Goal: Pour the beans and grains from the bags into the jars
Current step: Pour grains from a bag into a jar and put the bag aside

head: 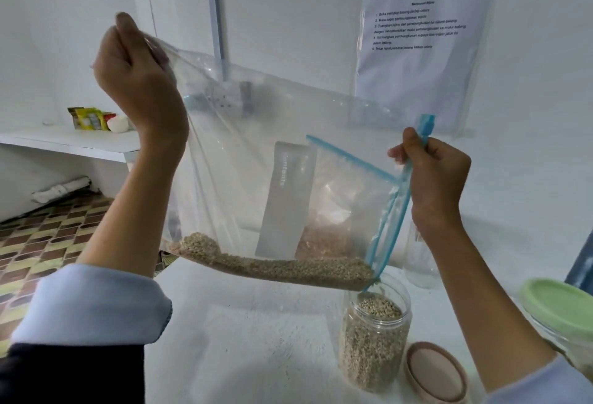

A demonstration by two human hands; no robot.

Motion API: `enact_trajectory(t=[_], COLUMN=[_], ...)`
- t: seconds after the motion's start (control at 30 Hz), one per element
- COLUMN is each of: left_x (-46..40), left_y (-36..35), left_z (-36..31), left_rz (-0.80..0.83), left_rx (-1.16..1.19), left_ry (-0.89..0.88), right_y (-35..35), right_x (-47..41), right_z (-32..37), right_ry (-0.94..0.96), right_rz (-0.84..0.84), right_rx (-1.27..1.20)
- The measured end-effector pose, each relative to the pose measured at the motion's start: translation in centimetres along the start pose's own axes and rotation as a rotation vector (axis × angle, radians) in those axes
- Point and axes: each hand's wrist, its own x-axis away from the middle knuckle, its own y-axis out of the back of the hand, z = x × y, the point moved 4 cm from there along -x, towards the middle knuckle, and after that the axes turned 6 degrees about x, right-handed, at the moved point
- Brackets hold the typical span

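Up in the left half of the frame, the left hand (pixel 134 79) pinches the bottom corner of a clear zip bag (pixel 256 133) between thumb and curled fingers and holds it high, so the bag slants down toward the lower right. At centre right, the right hand (pixel 433 175) grips the blue zip strip (pixel 390 211) of the bag's mouth, fingers curled round it with the thumb on top. Pale grains (pixel 272 265) lie gathered along the bag's lower edge, sloping toward its lowest corner, which sits just over the mouth of an open clear jar (pixel 373 339) standing on the white table (pixel 244 339) in the lower right centre. That jar is already filled nearly to the neck with the same grains. Just beside its base, to the right, a pinkish-brown lid (pixel 436 371) lies flat on the table. At the far right edge stands another jar topped with a pale green lid (pixel 560 304), partly hidden behind the right forearm. A white label panel on the bag shows faint lettering. On the wall at upper right hangs a printed sheet (pixel 417 37) in a plastic sleeve; at mid left a white shelf (pixel 70 142) carries small packets.
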Motion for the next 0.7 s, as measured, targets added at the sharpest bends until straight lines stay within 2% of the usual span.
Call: enact_trajectory(t=[0.33, 0.43, 0.53, 0.63, 0.7], left_x=[0.52, 0.59, 0.32, 0.65, 0.54], left_y=[-0.34, -0.48, -0.34, -0.61, -0.79], left_z=[0.1, -0.09, -0.22, -0.27, -0.48], left_rz=[-0.004, -0.011, -0.009, 0.005, 0.03], left_rx=[-0.004, -0.002, 0.01, 0.009, 0.025], left_ry=[0.006, -0.004, -0.012, -0.014, -0.004], right_y=[0.34, 0.27, 0.84, 0.55, 0.64], right_x=[0.39, 0.34, 0.13, 0.34, 0.5], right_z=[-0.6, -0.33, -0.15, -0.06, 0.01], right_ry=[0.047, 0.036, 0.042, 0.03, 0.031], right_rz=[-0.091, -0.014, -0.059, 0.016, 0.004], right_rx=[-0.013, 0.018, -0.017, -0.01, -0.019])
